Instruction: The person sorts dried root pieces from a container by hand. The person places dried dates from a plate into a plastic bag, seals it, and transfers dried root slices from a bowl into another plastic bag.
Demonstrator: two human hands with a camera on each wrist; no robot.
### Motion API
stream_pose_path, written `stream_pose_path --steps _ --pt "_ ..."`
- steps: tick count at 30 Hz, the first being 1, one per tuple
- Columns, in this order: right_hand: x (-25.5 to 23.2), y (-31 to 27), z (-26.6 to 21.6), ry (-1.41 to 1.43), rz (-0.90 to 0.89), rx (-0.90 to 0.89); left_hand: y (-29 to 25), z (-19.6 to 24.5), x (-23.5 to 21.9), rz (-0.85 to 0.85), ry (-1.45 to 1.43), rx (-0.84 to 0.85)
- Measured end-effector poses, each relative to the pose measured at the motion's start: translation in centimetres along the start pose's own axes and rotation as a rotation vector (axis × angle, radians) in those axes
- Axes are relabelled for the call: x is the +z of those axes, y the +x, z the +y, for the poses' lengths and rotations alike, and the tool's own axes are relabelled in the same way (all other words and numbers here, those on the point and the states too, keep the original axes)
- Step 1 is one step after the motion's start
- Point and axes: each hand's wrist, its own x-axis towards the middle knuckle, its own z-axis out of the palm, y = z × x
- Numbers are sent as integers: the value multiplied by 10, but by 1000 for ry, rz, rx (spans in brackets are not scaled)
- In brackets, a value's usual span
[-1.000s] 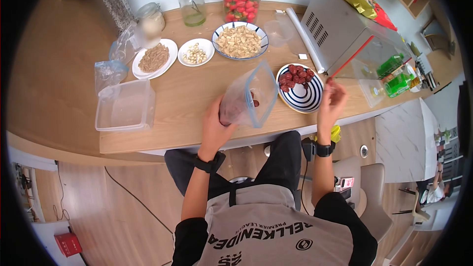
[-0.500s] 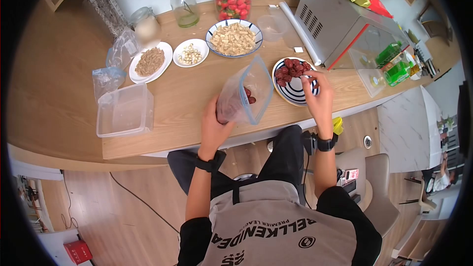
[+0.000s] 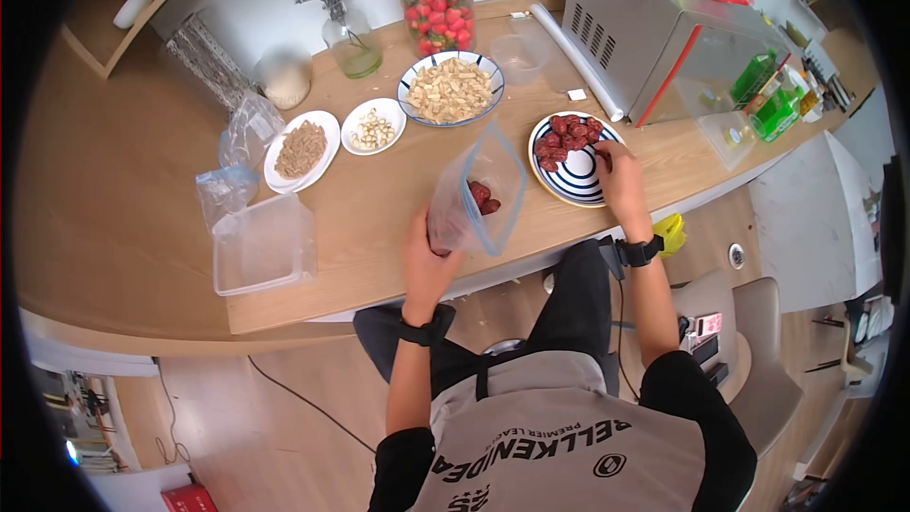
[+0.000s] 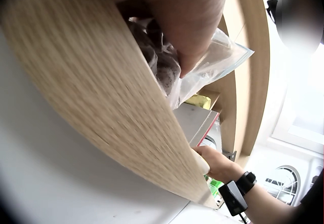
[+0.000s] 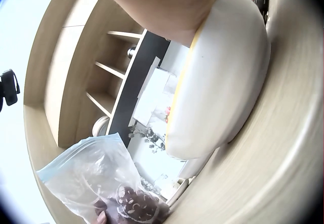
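Observation:
A clear zip bag with a blue-edged mouth is gripped low down by my left hand, and dark red dates show inside it. The left wrist view has the thumb and fingers of my left hand around the bag. To the right, my right hand reaches over the rim of a blue-striped plate, fingers bent beside the dates piled on it. Whether those fingertips pinch a date is unclear. In the right wrist view the plate's side hides them.
Behind the bag are a bowl of pale pieces, a small plate and an oval plate. An empty plastic box stands at left. The microwave, strawberries and glass vase stand behind.
My right hand has moved left from beside the striped plate to over its rim. The bag stays gripped in my left hand, its mouth still apart. The head view has shifted slightly.

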Motion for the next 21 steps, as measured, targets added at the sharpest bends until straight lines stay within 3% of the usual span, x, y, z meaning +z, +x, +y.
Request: stream_pose_path --steps 6,8,9,11,12,14,16,18,21 --pt "-5 -12 -17 271 158 129 1 4 1 -17 -21 2" --pt "-17 -18 -46 682 374 167 1 -11 3 -28 -33 -4" --pt "-26 -19 -67 688 376 175 1 -16 4 -43 -53 -9" --pt "-41 -20 -115 903 667 106 1 -9 2 -42 -17 4" --pt "-41 -23 -133 908 678 115 2 -6 2 -35 9 18" --pt "-38 -28 -156 960 546 -87 2 -4 2 -34 8 24" --pt "-30 -30 -154 647 178 -239 1 -5 2 -34 2 30" --pt "-20 -41 -151 646 162 -148 3 -6 1 -58 -66 -29" --pt "-8 -63 -128 568 299 109 3 -9 3 -47 -59 17"
